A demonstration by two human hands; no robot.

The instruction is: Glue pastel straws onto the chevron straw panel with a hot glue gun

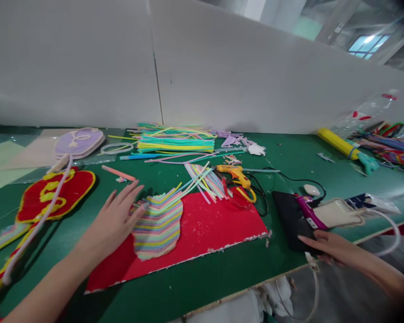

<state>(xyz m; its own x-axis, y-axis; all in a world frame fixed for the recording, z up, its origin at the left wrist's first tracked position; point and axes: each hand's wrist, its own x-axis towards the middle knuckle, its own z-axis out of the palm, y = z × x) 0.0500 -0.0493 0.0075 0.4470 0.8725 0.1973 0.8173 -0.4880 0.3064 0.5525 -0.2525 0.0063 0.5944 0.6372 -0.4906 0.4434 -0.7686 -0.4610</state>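
Striped pipe-cleaner panel [159, 233] on red sheet [208, 229]
The person's left hand [120, 217] is spread at its edge; the right hand [330, 244] pinches a black device [287, 217].

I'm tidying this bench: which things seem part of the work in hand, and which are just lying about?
Probably in use:
striped piece, at the left hand
red sheet beneath it
yellow glue gun
black flat object, at the right hand

Probably lying about:
clear bottle
lilac scraps
small white object
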